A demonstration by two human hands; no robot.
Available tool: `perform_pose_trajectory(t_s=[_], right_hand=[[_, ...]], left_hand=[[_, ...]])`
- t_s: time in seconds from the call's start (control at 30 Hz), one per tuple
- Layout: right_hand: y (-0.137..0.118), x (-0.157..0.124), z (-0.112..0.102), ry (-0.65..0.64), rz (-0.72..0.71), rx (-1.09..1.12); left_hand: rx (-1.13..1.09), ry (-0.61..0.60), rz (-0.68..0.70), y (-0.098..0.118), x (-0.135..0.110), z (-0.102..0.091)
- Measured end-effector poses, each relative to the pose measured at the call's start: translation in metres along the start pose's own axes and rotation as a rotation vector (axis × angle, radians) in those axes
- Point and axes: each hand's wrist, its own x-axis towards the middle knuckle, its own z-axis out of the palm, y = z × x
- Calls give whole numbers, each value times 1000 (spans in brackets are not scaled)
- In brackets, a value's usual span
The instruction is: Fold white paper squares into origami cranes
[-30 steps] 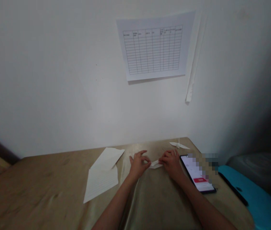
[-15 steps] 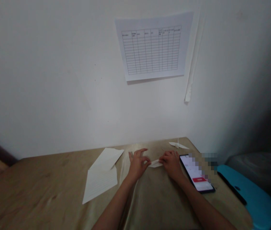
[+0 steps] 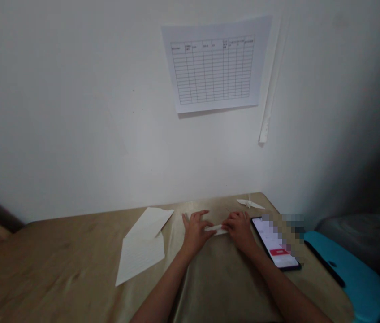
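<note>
A small folded piece of white paper [image 3: 221,230] lies low over the table between my two hands. My left hand [image 3: 196,231] pinches its left end with thumb and forefinger, the other fingers raised and spread. At the right end, the curled fingers of my right hand [image 3: 239,228] are closed on the same paper. To the left lie white paper sheets [image 3: 143,251], the nearer one lined. Beyond my right hand sits a small folded paper figure [image 3: 249,204] with pointed wings.
A phone [image 3: 274,244] with a lit screen lies right of my right forearm. A blue rounded object [image 3: 347,273] stands beyond the right edge of the brown-covered table [image 3: 58,269]. Behind, a printed grid sheet [image 3: 215,67] hangs on the wall.
My left hand has shifted slightly right, its thumb now farther along the paper. The paper looks narrower than before. My right hand has barely moved.
</note>
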Motion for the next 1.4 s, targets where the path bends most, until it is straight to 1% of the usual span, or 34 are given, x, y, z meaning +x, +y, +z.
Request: perform_pose_trajectory(t_s=[0.13, 0.33, 0.5, 0.77, 0.93, 1.03, 1.2, 1.4], right_hand=[[-1, -1, 0, 5, 3, 14], [-3, -1, 1, 9, -6, -18], [-5, -1, 1, -4, -14, -78], [-7, -1, 0, -6, -2, -79], [-5, 0, 0, -29, -6, -107], [-4, -1, 0, -43, -20, -88], [-4, -2, 1, -45, -77, -17], [-2, 0, -2, -25, -39, 1]], left_hand=[[-30, 15, -37, 1, 0, 1], [-100, -4, -153, 0, 3, 5], [-133, -15, -190, -1, 4, 7], [-134, -16, -171, 2, 3, 4], [-114, -6, -150, 5, 3, 1], [-83, -10, -134, 5, 3, 1], [-68, 9, -111, 1, 2, 3], [-87, 41, -105, -5, 4, -2]])
